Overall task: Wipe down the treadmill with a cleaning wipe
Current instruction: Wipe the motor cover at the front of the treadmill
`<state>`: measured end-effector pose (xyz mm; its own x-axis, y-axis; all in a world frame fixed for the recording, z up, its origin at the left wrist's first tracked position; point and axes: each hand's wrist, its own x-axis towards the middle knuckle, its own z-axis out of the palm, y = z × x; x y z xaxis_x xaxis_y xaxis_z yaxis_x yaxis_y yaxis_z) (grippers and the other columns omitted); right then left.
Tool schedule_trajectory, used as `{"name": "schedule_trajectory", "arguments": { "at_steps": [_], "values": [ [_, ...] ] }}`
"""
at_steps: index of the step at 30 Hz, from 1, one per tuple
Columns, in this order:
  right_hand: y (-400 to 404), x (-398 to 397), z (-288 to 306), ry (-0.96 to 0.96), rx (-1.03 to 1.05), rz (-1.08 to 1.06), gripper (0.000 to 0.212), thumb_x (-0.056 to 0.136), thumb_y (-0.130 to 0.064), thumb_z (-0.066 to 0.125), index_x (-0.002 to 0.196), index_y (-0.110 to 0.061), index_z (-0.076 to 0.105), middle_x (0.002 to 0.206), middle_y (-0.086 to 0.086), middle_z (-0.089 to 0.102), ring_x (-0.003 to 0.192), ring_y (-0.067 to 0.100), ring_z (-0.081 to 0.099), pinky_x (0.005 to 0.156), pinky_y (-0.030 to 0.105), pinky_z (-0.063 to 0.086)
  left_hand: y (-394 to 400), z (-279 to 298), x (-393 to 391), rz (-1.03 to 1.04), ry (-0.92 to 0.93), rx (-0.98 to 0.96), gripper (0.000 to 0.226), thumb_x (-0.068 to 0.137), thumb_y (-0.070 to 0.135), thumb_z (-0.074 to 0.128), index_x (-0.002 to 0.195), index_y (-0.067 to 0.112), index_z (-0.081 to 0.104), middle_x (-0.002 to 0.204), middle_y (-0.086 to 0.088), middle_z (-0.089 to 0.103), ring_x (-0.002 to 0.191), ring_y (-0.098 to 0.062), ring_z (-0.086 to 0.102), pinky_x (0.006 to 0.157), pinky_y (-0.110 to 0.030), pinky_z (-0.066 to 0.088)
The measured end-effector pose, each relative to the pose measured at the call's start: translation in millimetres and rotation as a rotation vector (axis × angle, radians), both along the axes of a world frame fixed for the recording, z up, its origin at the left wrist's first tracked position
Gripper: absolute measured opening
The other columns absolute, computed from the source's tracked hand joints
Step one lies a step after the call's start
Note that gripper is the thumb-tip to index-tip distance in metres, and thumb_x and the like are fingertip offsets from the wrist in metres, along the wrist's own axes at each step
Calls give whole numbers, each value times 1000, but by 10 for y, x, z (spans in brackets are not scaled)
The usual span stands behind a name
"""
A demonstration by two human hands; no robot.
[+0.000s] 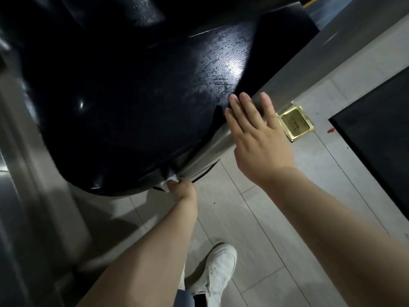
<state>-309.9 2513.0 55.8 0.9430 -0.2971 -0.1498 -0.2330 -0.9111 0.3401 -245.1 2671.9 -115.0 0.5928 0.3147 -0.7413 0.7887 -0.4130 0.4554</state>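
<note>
Pale grey tiled floor (pixel 276 229) in a dim room, with a brass floor socket (pixel 295 124) and a dark mat (pixel 380 134) nearby. A white shoe (pixel 218 271) stands below. The glossy black treadmill (pixel 124 103) fills the upper left. The right hand (pixel 259 138) lies flat on its grey edge, fingers straight and slightly spread; the left hand (pixel 182 189) has its fingers curled round the white wipe (pixel 170 181), pressed at the lower rim

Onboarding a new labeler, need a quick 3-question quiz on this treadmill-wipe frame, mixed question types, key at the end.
1. True or false: the left hand holds the white wipe against the rear corner of the treadmill.
2. Multiple choice: the right hand is A) gripping the wipe, B) flat with straight fingers over the grey side rail, C) out of view.
3. Short answer: what brass-coloured thing sits in the floor beside the right hand?

Key: 1 true; 2 B; 3 a floor socket cover.
</note>
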Motion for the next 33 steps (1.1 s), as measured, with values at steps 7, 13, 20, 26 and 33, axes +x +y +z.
{"name": "schedule_trajectory", "arguments": {
  "at_steps": [7,13,20,26,33],
  "values": [
    [-29,-25,104,-260,301,-38,56,88,-19,42,142,-4,47,154,17,35,146,31,26,122,44,2,-259,288,-398,-81,-172,-192,60,105,37,32,154,5,21,161,-12,22,147,-26,26,120,-40,23],
    [15,-189,449,-346,453,-211,60,83,-22,30,138,-4,50,153,16,37,147,33,24,122,48,9,-712,879,-529,-72,-244,-349,63,97,26,29,157,14,13,165,-1,10,150,-13,15,123,-37,14],
    [-87,-554,1000,-552,567,-480,59,87,-21,20,134,-3,52,148,18,42,145,35,26,121,50,11,-1059,1740,-612,-509,-336,-426,60,92,17,19,150,4,18,162,-11,16,148,-22,19,123,-39,17],
    [-334,-786,1509,-592,543,-606,59,84,-14,25,138,-8,46,148,13,41,145,32,25,122,46,10,-1622,2457,-730,-833,-527,-396,79,86,-13,33,156,5,2,165,-8,-3,147,-3,-4,113,-4,-2],
    [-929,-1042,2075,-652,500,-707,64,78,2,46,141,-6,42,146,14,42,143,35,27,121,43,12,-1968,3020,-537,-1184,-638,-244,62,89,-13,35,148,6,31,155,-10,31,138,-26,38,109,-29,38]
  ]
}}
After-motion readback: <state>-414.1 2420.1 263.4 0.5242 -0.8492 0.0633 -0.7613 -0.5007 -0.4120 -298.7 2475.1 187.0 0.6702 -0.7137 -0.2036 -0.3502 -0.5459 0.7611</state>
